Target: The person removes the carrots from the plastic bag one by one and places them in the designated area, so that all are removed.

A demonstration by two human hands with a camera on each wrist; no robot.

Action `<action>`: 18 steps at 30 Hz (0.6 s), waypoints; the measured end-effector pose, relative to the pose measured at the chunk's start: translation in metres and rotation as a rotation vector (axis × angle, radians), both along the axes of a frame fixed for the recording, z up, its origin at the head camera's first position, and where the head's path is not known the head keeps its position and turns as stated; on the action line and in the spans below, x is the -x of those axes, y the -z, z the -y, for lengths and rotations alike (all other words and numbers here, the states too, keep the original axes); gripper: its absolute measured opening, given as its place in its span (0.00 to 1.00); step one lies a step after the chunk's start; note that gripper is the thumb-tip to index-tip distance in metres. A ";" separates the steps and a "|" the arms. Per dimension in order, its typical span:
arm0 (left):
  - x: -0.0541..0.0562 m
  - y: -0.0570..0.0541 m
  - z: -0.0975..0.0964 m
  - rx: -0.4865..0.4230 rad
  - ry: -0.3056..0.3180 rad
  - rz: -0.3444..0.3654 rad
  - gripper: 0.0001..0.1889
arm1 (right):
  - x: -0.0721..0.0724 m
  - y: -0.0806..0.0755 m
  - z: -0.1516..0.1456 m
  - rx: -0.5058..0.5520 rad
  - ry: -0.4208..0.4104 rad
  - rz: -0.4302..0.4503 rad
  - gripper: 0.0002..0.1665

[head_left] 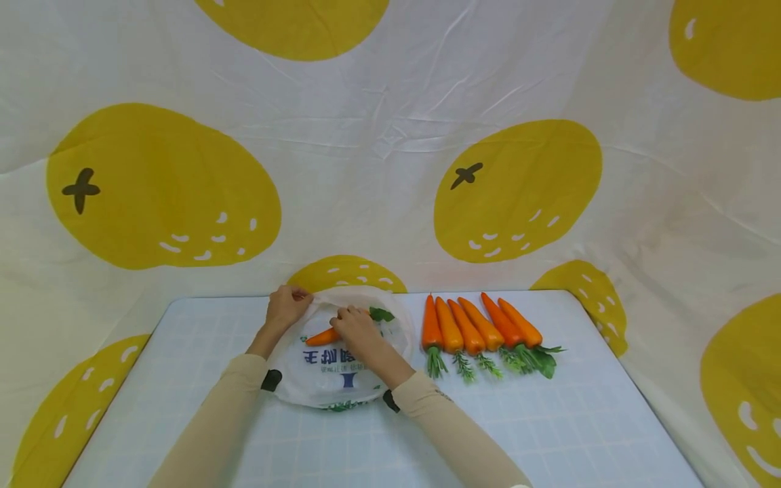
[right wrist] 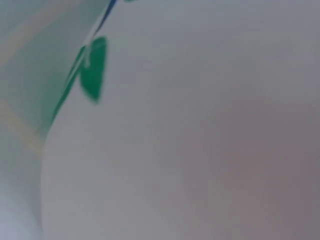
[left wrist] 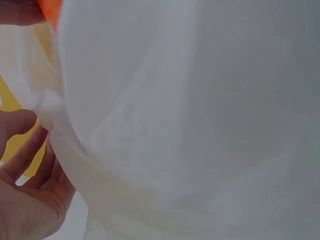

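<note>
A white plastic bag [head_left: 378,379] with blue and green print lies on the table, its mouth toward the far side. At its upper left edge my left hand [head_left: 285,308] pinches the rim between thumb and fingers; the left wrist view shows this left hand [left wrist: 35,190] close up. My right hand [head_left: 361,337] grips an orange carrot [head_left: 321,337] with green leaves across the bag's mouth, tip pointing left. A bit of that carrot [left wrist: 50,11] shows at the left wrist view's top. Bag plastic [right wrist: 175,125] fills most of the right wrist view and hides the right hand.
Several carrots [head_left: 470,325] with green tops lie in a row right of the bag, leaves toward me. The table [head_left: 213,325] has a pale blue checked cover. Behind it hangs a white cloth [head_left: 354,183] with yellow fruit prints.
</note>
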State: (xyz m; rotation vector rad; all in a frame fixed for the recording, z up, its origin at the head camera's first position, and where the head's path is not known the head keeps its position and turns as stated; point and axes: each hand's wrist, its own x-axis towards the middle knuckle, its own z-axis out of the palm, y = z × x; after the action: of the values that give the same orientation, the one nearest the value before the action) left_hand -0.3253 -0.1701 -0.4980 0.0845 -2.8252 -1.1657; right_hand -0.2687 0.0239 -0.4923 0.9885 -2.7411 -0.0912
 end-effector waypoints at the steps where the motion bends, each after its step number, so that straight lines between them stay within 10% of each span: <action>1: -0.001 0.000 0.001 -0.005 0.011 -0.003 0.17 | -0.001 -0.001 -0.001 0.000 -0.003 0.007 0.12; 18: -0.016 -0.005 0.009 -0.066 0.133 -0.019 0.21 | -0.020 -0.024 -0.024 0.227 -0.122 0.053 0.14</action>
State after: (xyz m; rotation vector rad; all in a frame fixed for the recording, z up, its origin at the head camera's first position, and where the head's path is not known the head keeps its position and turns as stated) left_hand -0.3097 -0.1792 -0.4927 -0.1109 -2.8138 -1.2782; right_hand -0.2491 0.0483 -0.4686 1.1029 -2.6546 0.2645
